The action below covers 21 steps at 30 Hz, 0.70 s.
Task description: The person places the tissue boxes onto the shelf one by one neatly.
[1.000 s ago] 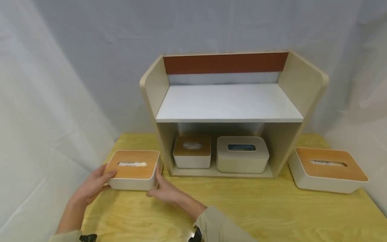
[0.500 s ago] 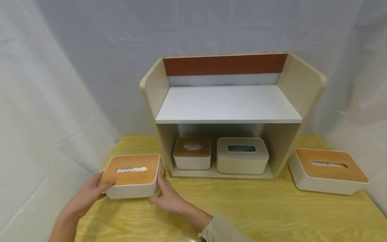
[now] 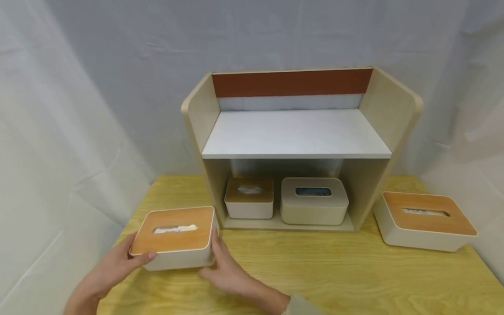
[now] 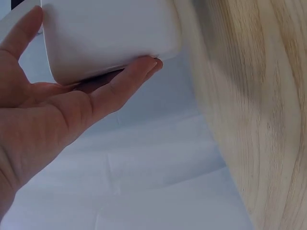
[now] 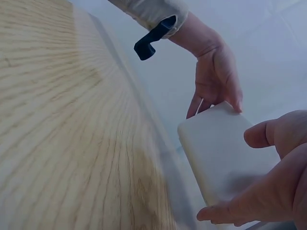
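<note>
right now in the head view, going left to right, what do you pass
left hand → held tissue box with wooden lid → right hand → small box with wooden lid in the shelf → beige box with a blue opening → tissue box on the table's right side

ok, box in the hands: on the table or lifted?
Lifted. The tissue box is held between the left hand and right hand; the left wrist view shows fingers under its base, with the table below.

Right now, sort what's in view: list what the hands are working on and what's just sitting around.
In hand: wood-lidded tissue box, gripped at its ends by the left hand and right hand.

Lying about: desktop shelf, small tissue box, beige tissue box, second wood-lidded box, table.
</note>
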{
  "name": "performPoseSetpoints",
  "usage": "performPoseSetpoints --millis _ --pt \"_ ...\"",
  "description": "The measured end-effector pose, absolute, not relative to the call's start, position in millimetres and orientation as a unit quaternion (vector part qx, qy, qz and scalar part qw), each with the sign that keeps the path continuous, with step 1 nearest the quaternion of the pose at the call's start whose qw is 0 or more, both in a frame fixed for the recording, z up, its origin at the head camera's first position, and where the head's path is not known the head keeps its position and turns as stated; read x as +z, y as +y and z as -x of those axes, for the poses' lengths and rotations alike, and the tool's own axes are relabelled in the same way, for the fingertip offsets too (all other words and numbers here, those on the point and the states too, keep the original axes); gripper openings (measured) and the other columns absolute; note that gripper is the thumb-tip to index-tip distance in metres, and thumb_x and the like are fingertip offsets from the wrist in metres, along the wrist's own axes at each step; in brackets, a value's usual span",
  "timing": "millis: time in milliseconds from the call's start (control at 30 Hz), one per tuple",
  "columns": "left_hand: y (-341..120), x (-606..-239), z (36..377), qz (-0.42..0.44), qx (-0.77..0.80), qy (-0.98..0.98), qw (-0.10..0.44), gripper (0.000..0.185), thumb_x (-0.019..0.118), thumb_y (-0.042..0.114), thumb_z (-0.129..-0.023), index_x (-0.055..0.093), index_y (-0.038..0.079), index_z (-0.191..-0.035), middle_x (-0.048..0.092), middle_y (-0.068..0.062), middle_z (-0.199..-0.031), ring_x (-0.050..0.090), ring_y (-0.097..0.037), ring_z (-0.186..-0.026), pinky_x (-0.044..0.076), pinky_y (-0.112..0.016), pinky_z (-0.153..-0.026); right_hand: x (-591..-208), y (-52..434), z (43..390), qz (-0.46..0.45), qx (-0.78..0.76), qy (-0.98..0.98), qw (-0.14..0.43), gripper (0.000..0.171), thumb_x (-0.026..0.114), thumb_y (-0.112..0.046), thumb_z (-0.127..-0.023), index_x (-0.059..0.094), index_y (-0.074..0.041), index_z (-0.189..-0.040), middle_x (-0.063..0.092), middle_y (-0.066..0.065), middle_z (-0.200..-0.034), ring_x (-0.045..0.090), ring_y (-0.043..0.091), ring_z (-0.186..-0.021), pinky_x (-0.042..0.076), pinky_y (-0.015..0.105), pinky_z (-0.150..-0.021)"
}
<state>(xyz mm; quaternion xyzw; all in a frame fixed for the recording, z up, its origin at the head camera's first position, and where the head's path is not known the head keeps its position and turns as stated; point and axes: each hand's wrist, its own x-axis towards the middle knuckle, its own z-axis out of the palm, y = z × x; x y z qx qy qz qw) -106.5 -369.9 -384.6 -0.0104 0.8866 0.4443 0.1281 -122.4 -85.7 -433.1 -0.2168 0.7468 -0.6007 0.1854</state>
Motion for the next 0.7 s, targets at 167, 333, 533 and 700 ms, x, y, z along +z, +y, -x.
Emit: performPoseSetpoints --millis 167,333,533,700 --pt "-360 -382 99 0.001 0.457 0.881 0.12 0.081 0.064 0.027 -0.098 0.016 -0.011 -0.152 0.053 -0.029 -0.136 0.059 -0.027 -0.113 0.053 -0.027 -0.08 -431 -75 114 0.21 -0.592 0.757 0.18 0.105 0.065 -0.018 -0.081 -0.004 -0.017 -0.16 -0.001 0.011 -0.166 0.005 0.03 -0.151 0.011 0.059 -0.118" --pt "-348 -377 93 -0.035 0.489 0.866 0.098 0.079 0.065 0.02 -0.097 0.017 -0.008 -0.153 0.054 -0.028 -0.134 0.062 -0.01 -0.105 0.055 -0.027 -0.079 -428 -62 108 0.201 -0.59 0.766 0.157 0.105 0.065 -0.021 -0.082 -0.004 -0.023 -0.16 -0.003 0.008 -0.166 0.006 0.031 -0.151 0.013 0.062 -0.117" --pt "-332 -365 87 -0.044 0.509 0.856 0.078 0.082 0.069 0.016 -0.094 0.018 -0.004 -0.155 0.053 -0.028 -0.135 0.064 -0.007 -0.105 0.057 -0.029 -0.079 -423 -47 102 0.198 -0.589 0.773 0.128 0.104 0.064 -0.022 -0.084 -0.007 -0.031 -0.159 -0.006 0.003 -0.166 0.005 0.031 -0.151 0.014 0.066 -0.114" --pt "-319 -357 85 -0.027 0.524 0.848 0.075 0.088 0.071 0.019 -0.093 0.013 0.002 -0.158 0.044 -0.03 -0.145 0.061 -0.029 -0.118 0.057 -0.03 -0.082 -416 -34 99 0.201 -0.603 0.765 0.104 0.104 0.065 -0.022 -0.085 -0.008 -0.03 -0.159 -0.006 0.003 -0.166 0.004 0.03 -0.151 0.013 0.065 -0.115"
